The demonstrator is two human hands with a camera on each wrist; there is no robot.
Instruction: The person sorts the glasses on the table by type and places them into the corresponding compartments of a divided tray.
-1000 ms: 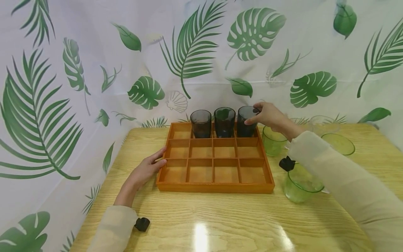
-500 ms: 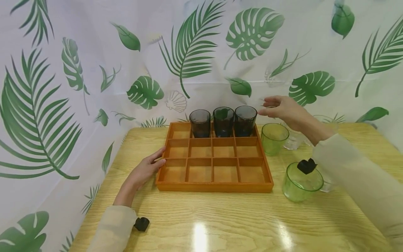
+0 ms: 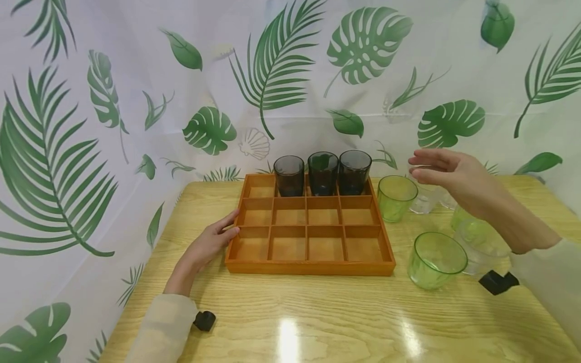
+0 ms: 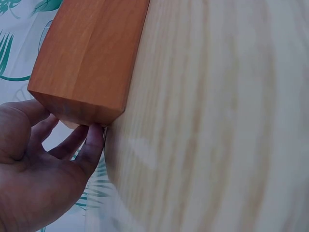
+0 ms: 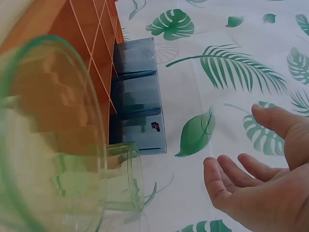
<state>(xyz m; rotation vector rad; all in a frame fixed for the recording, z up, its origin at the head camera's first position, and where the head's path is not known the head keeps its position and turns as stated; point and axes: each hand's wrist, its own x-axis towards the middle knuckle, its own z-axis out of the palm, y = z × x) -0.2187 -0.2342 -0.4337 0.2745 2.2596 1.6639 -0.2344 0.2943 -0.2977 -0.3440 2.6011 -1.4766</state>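
A wooden compartment tray [image 3: 310, 268] lies on the table. Three dark grey glasses stand upright in its back row: the left glass [image 3: 289, 176], the middle glass [image 3: 323, 176] and the right glass [image 3: 355, 174]. The back-left compartment and the two front rows are bare. My left hand [image 3: 206, 252] rests its fingers and thumb against the tray's left side; the left wrist view shows the fingertips touching the wood. My right hand [image 3: 467, 186] is in the air right of the tray, fingers loosely extended, holding nothing, above several cups.
Right of the tray stand a green cup [image 3: 397, 199] at the back and another green cup [image 3: 437, 259] nearer the front. Clear cups [image 3: 422, 203] and more green ones are partly hidden behind my right hand and arm. A leaf-patterned cloth [image 3: 290, 65] rises behind the table [image 3: 290, 312].
My right hand has let go of the right dark glass and moved right, away from the tray, over the cups. The left hand stays at the tray's left side.
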